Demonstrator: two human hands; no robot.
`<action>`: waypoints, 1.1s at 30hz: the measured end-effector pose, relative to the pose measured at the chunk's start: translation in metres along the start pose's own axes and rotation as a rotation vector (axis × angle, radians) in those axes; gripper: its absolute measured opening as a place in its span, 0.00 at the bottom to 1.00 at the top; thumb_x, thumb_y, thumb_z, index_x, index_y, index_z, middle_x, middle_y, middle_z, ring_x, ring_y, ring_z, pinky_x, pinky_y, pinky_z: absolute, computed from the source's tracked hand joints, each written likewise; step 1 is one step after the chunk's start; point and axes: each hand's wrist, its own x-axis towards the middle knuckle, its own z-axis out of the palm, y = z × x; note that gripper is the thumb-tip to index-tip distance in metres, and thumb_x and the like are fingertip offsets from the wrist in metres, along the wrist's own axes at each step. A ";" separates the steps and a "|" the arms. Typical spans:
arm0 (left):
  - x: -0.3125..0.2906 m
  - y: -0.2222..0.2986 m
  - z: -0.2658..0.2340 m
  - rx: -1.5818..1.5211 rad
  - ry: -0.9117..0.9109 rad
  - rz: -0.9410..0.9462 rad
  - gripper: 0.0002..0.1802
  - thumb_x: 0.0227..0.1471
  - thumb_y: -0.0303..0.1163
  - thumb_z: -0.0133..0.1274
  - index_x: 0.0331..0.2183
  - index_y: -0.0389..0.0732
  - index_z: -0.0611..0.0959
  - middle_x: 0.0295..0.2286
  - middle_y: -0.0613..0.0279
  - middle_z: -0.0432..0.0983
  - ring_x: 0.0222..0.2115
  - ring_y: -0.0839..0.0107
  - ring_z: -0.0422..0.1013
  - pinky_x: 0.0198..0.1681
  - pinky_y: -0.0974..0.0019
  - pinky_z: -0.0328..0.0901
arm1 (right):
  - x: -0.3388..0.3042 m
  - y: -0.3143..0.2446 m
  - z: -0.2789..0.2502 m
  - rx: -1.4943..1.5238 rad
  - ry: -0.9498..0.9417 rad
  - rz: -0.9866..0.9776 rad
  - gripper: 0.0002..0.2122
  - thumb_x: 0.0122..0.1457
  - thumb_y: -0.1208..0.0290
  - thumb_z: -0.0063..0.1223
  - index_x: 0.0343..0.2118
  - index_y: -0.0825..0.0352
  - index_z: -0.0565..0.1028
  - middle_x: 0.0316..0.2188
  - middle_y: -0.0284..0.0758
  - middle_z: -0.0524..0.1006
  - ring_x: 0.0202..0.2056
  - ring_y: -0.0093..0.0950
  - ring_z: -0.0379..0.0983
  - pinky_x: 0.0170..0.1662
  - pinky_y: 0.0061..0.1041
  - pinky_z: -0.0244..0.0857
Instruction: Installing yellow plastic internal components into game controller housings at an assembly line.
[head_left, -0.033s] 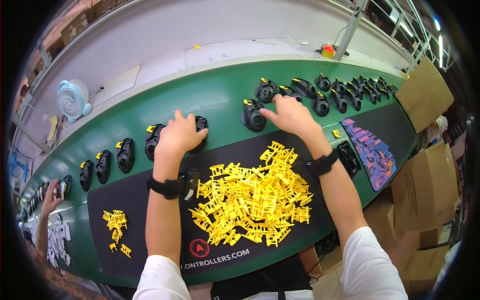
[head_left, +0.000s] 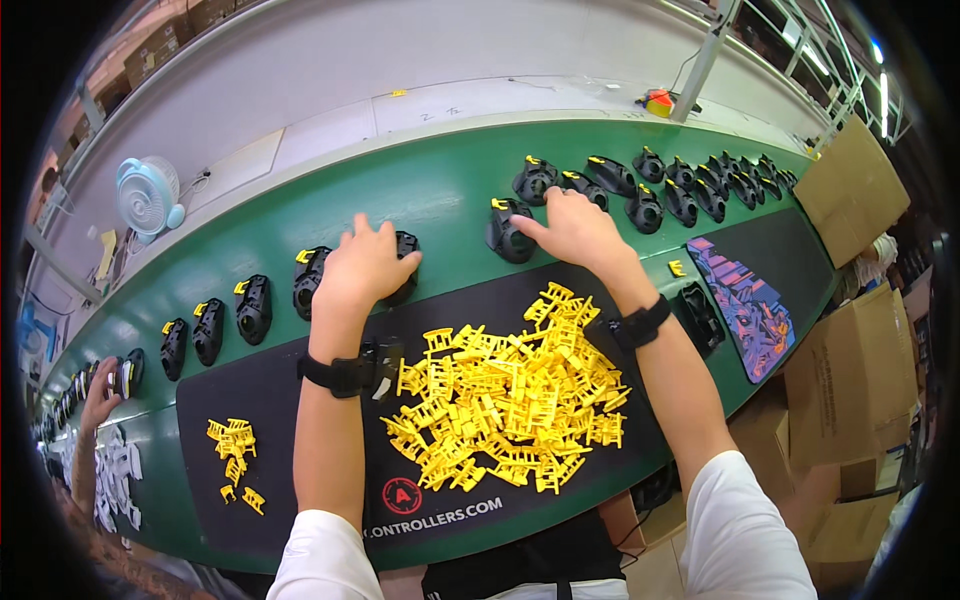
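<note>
My left hand (head_left: 362, 268), fingers spread, reaches over a black mouse shell (head_left: 406, 243). That shell is partly hidden behind the thumb; whether the fingers touch it I cannot tell. My right hand (head_left: 588, 232) is open at another black mouse shell (head_left: 511, 241), with a yellow clip (head_left: 500, 204) at its top end. The thumb lies over this shell's right side, and the fingertips are close to a neighbouring shell (head_left: 586, 188). Between my forearms, a big heap of yellow plastic clip parts (head_left: 520, 390) covers much of a black mat (head_left: 460, 300).
More black shells with yellow clips (head_left: 253, 308) stand in a row leftward and in a cluster (head_left: 682, 205) at right. A few yellow parts (head_left: 233, 440) lie left. Another person's hand (head_left: 100, 395) works at far left. A fan (head_left: 147, 198), patterned mat (head_left: 740, 305) and cardboard boxes (head_left: 850, 370) flank the bench.
The view has shifted slightly. My right thumb reaches a little further left over the shell beside it. My left hand has barely moved.
</note>
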 end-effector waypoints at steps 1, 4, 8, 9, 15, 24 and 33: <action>-0.003 0.001 0.000 -0.034 0.101 0.054 0.35 0.56 0.53 0.53 0.55 0.37 0.74 0.55 0.36 0.65 0.49 0.41 0.71 0.55 0.50 0.66 | 0.004 -0.012 0.008 0.001 -0.007 -0.006 0.34 0.59 0.42 0.54 0.50 0.76 0.72 0.41 0.53 0.78 0.49 0.48 0.75 0.49 0.43 0.71; -0.004 0.007 -0.005 -0.180 0.193 0.119 0.33 0.56 0.52 0.54 0.51 0.33 0.77 0.48 0.36 0.71 0.47 0.44 0.72 0.53 0.52 0.67 | 0.015 -0.024 0.035 -0.069 0.104 -0.009 0.36 0.52 0.41 0.60 0.47 0.77 0.73 0.42 0.54 0.78 0.46 0.48 0.77 0.50 0.41 0.72; 0.003 0.020 -0.015 -0.441 0.056 0.213 0.37 0.56 0.54 0.55 0.52 0.28 0.76 0.41 0.39 0.77 0.42 0.45 0.75 0.49 0.55 0.69 | 0.030 -0.009 0.027 0.228 0.055 -0.071 0.29 0.47 0.55 0.63 0.45 0.76 0.75 0.37 0.54 0.80 0.45 0.44 0.79 0.49 0.34 0.72; 0.004 0.023 -0.013 -0.444 0.057 0.209 0.37 0.56 0.54 0.55 0.52 0.28 0.76 0.41 0.39 0.77 0.42 0.45 0.75 0.49 0.55 0.69 | 0.023 -0.013 0.019 0.435 0.079 -0.095 0.27 0.52 0.53 0.62 0.46 0.73 0.76 0.38 0.47 0.82 0.43 0.39 0.79 0.47 0.33 0.72; 0.013 0.049 0.005 -1.394 0.022 0.300 0.30 0.58 0.48 0.57 0.49 0.29 0.79 0.39 0.52 0.81 0.34 0.66 0.77 0.36 0.60 0.69 | -0.026 -0.034 -0.040 1.708 -0.483 -0.127 0.17 0.68 0.53 0.48 0.45 0.64 0.76 0.39 0.34 0.81 0.38 0.27 0.77 0.41 0.29 0.69; -0.003 0.082 0.008 -2.042 -0.323 0.333 0.16 0.64 0.34 0.37 0.43 0.34 0.75 0.41 0.50 0.79 0.37 0.58 0.79 0.45 0.50 0.76 | -0.064 0.012 -0.012 0.712 0.079 -0.132 0.21 0.64 0.52 0.50 0.41 0.71 0.76 0.37 0.45 0.77 0.37 0.36 0.77 0.40 0.34 0.71; 0.014 0.037 0.001 -2.186 -0.444 0.401 0.24 0.64 0.41 0.31 0.49 0.35 0.73 0.47 0.48 0.76 0.46 0.55 0.75 0.48 0.47 0.71 | -0.083 0.024 0.007 0.266 0.121 -0.309 0.12 0.54 0.73 0.62 0.41 0.66 0.76 0.40 0.43 0.76 0.44 0.39 0.72 0.50 0.35 0.68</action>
